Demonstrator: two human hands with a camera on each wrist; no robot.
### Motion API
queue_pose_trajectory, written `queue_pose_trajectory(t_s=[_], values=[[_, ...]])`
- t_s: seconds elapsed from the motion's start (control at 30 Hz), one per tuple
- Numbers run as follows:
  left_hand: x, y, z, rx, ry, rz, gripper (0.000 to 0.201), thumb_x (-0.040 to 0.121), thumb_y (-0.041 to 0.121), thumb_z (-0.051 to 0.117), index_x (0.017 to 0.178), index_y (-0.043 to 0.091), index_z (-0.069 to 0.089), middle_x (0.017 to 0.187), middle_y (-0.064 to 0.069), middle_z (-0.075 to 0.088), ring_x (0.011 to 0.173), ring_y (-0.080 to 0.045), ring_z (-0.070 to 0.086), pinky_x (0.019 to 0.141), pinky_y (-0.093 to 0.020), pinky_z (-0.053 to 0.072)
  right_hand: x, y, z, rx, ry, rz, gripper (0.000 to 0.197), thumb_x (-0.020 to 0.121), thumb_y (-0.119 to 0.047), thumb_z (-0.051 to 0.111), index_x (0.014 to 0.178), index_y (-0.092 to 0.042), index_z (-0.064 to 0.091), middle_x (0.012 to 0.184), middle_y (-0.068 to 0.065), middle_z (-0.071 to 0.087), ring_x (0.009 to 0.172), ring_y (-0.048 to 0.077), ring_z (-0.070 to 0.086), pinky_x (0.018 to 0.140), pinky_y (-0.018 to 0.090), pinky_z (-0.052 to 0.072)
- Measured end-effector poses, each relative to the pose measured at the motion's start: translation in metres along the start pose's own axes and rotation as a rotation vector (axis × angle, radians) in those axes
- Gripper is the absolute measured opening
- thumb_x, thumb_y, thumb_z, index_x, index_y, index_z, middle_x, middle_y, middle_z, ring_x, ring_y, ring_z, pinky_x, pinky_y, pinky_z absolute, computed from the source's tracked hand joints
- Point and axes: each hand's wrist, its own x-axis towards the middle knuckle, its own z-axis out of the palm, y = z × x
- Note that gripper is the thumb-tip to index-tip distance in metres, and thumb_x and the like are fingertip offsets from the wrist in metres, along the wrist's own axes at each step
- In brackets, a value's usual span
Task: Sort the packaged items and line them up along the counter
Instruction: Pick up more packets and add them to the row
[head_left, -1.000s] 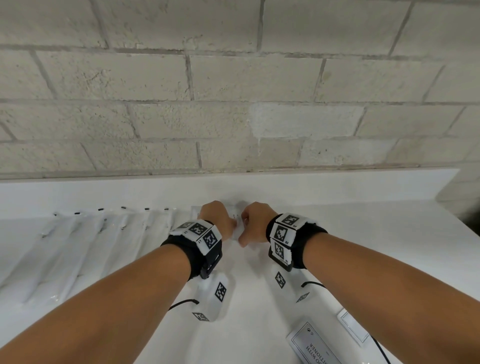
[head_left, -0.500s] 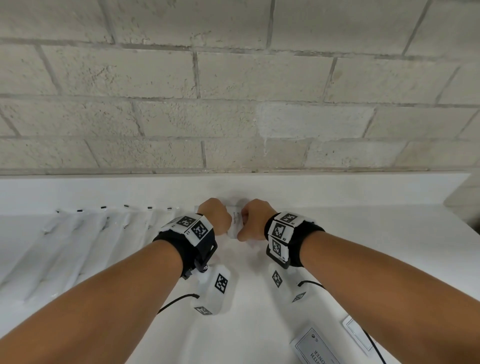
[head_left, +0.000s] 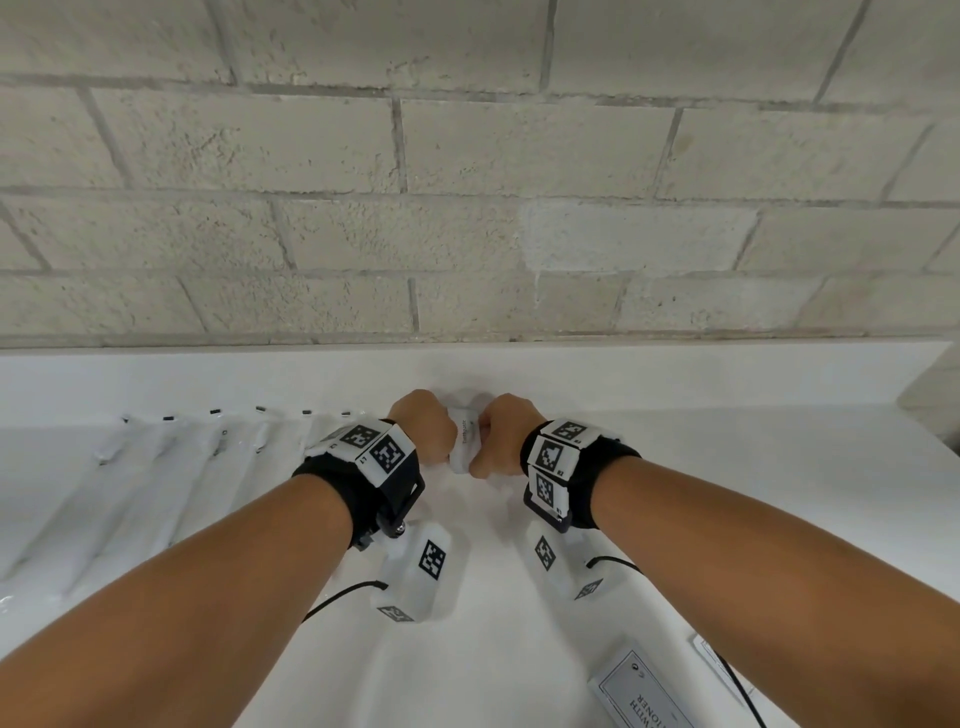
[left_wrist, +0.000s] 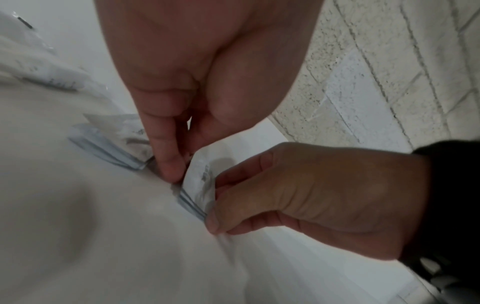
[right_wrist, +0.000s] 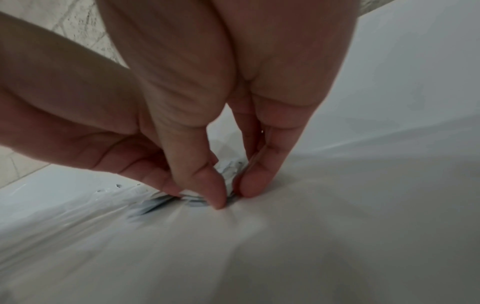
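Note:
A small stack of white toothpaste packets (head_left: 464, 441) stands on edge at the back of the white counter (head_left: 753, 493). My left hand (head_left: 423, 428) and right hand (head_left: 504, 436) hold it from either side, knuckles up. In the right wrist view, thumb and fingers pinch the packets (right_wrist: 230, 170) down against the counter. The left wrist view shows my left fingertips (left_wrist: 171, 166) at the stack's (left_wrist: 200, 183) edge, and a second flat stack of packets (left_wrist: 111, 146) lying just to the left.
A row of long clear sachets (head_left: 156, 467) lies along the counter at the left. Two white tagged blocks (head_left: 423, 571) with cables sit under my wrists. A printed box (head_left: 644, 691) lies at the near right. A raised ledge (head_left: 623, 374) and brick wall close the back.
Both hands stayed at the back of the counter. They have parted a little, and the packet stack now shows more plainly between them.

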Motion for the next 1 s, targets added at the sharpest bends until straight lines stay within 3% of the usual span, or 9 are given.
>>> queue_pose_trajectory(t_s=[0.1,0.17,0.23,0.3,0.43,0.53,0.63,0.77,1.0], values=[[0.004,0.0,-0.003,-0.04,0.019,0.015,0.023,0.094,0.002,0.046,0.074,0.013,0.052,0.082,-0.005,0.057,0.083,-0.022,0.061,0.085,-0.031,0.058,0.0,-0.001,0.0,-0.021,-0.008,0.001,0.026,0.069,-0.012,0.076,0.067,-0.012,0.05,0.068,0.0,0.054,0.07,0.019,0.055,0.053,0.021,0.042],[0.005,0.0,-0.004,0.039,0.024,0.041,0.031,0.093,0.001,0.046,0.066,0.017,0.043,0.077,-0.003,0.054,0.081,-0.022,0.06,0.083,-0.033,0.059,-0.001,-0.001,0.0,-0.028,-0.003,-0.005,0.035,0.069,-0.011,0.075,0.059,-0.016,0.042,0.061,-0.003,0.046,0.058,0.014,0.048,0.046,0.019,0.035],[0.002,0.0,-0.004,0.12,0.014,0.067,0.026,0.091,0.002,0.049,0.067,0.012,0.051,0.081,-0.009,0.06,0.088,-0.029,0.065,0.086,-0.036,0.058,-0.002,-0.001,-0.001,-0.029,0.001,-0.007,0.037,0.07,-0.01,0.075,0.058,-0.017,0.04,0.059,-0.004,0.044,0.052,0.009,0.042,0.045,0.018,0.032],[-0.005,0.003,-0.004,0.223,0.011,0.107,0.016,0.089,0.003,0.051,0.082,0.0,0.065,0.091,-0.015,0.067,0.099,-0.034,0.066,0.087,-0.036,0.053,-0.004,-0.001,-0.002,-0.025,0.001,-0.01,0.039,0.071,-0.008,0.074,0.056,-0.018,0.039,0.058,-0.004,0.043,0.05,0.008,0.04,0.044,0.018,0.03],[-0.017,0.01,-0.004,0.41,0.038,0.168,0.016,0.089,0.007,0.052,0.084,-0.002,0.064,0.11,-0.022,0.068,0.107,-0.034,0.063,0.088,-0.036,0.051,-0.006,-0.002,-0.002,-0.03,0.01,-0.009,0.038,0.07,-0.008,0.073,0.055,-0.017,0.04,0.058,-0.004,0.044,0.05,0.008,0.04,0.044,0.018,0.031],[-0.015,0.008,-0.003,0.405,0.05,0.157,0.02,0.089,0.01,0.054,0.069,0.005,0.056,0.1,-0.02,0.068,0.105,-0.033,0.064,0.086,-0.036,0.051,-0.009,-0.002,-0.004,-0.038,0.017,-0.017,0.038,0.072,-0.009,0.072,0.054,-0.017,0.039,0.057,-0.004,0.043,0.049,0.007,0.039,0.044,0.017,0.031],[-0.014,0.008,-0.003,0.347,0.052,0.154,0.022,0.089,0.012,0.053,0.068,0.004,0.054,0.1,-0.024,0.067,0.096,-0.035,0.064,0.081,-0.039,0.05,-0.017,-0.003,-0.009,-0.021,0.023,-0.072,0.049,0.076,-0.007,0.07,0.055,-0.026,0.03,0.056,-0.007,0.039,0.049,0.004,0.035,0.038,0.009,0.029],[-0.017,0.012,-0.002,0.321,0.04,0.142,0.029,0.09,0.01,0.051,0.104,-0.011,0.064,0.111,-0.027,0.066,0.094,-0.035,0.064,0.089,-0.041,0.05,-0.026,-0.006,-0.013,-0.001,0.028,-0.102,0.058,0.078,-0.005,0.069,0.058,-0.032,0.022,0.058,-0.011,0.034,0.05,0.001,0.032,0.033,0.005,0.027],[-0.013,0.009,0.0,0.375,0.043,0.153,0.028,0.091,0.011,0.051,0.105,-0.009,0.065,0.111,-0.023,0.067,0.106,-0.035,0.063,0.087,-0.036,0.05,-0.019,-0.009,-0.008,-0.033,0.016,-0.023,0.043,0.076,-0.008,0.07,0.056,-0.021,0.035,0.058,-0.005,0.042,0.055,0.012,0.044,0.045,0.016,0.03]])
